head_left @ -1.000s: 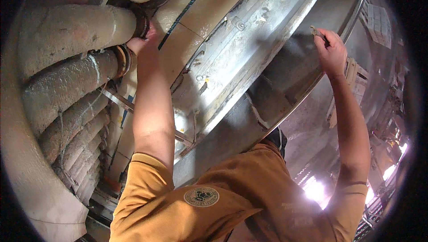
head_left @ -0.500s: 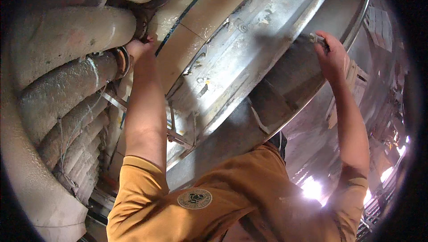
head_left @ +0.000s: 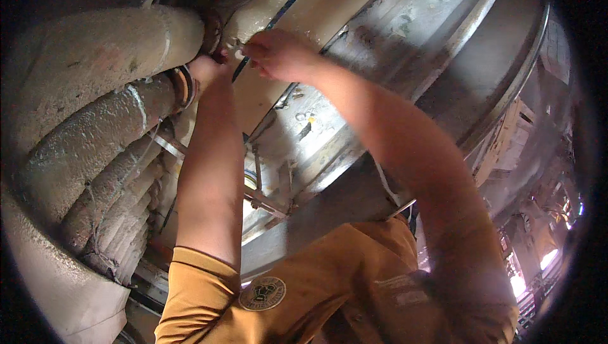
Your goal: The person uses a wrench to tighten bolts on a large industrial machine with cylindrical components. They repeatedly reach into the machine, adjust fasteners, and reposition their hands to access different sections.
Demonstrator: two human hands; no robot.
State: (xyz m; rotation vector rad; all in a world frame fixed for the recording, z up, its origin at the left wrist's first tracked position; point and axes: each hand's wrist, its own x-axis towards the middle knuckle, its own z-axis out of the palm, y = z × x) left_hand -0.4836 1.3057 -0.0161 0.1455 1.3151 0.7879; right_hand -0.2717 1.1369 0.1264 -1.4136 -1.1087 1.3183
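Note:
My left hand [head_left: 208, 73] reaches up to the narrow gap by the ring-shaped collar [head_left: 186, 85] at the end of a rough grey pipe [head_left: 107, 113]. Its fingers are curled inward and mostly hidden, and I cannot make out what they grip. Close beside it, my right hand [head_left: 278, 56] is closed around a small metal wrench [head_left: 235, 47]. The wrench's bright end points left, toward the left fingertips and the edge of the tan panel [head_left: 335, 2]. Most of its handle is covered by the right fingers.
Several thick pipes [head_left: 126, 40] fill the left side. Long metal rails [head_left: 437, 33] run diagonally past my arms, and a thin metal bracket [head_left: 266, 203] juts out below the left forearm. A curved pale duct [head_left: 76, 293] borders the lower left.
My right hand, with the wrench, has swung left from the far right rail to beside my left hand. The left hand stays at the pipe collar; the view has shifted slightly.

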